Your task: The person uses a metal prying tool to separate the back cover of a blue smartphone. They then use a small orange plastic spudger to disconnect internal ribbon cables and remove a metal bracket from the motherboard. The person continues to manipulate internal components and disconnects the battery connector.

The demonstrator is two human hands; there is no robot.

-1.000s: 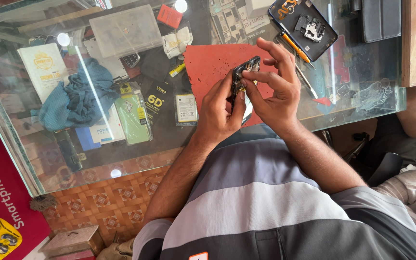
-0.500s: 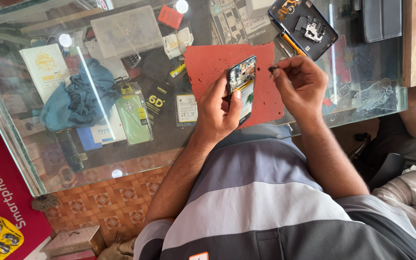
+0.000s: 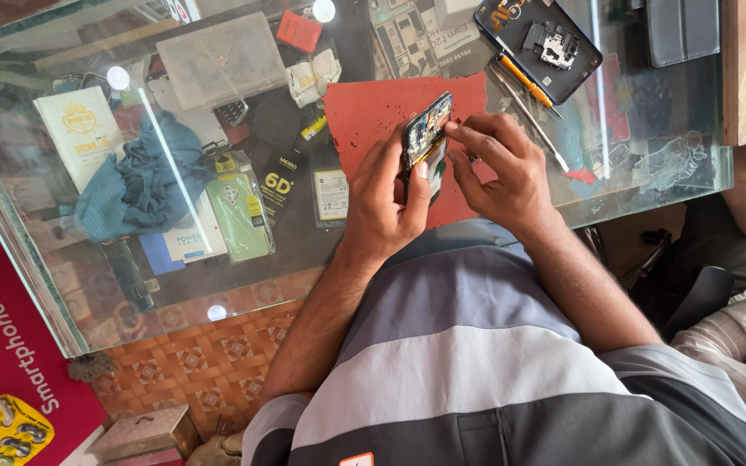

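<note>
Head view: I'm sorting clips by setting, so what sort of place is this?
Most likely a phone repair counter. The left hand holds an opened phone over a red mat on a glass counter, with a screwdriver, a dismantled phone back and boxed accessories nearby.

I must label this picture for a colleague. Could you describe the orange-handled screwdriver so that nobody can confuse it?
On the glass counter, look just right of the red mat. The orange-handled screwdriver lies beside a longer grey tool, below a dark opened phone. Only it has an orange handle.
</note>
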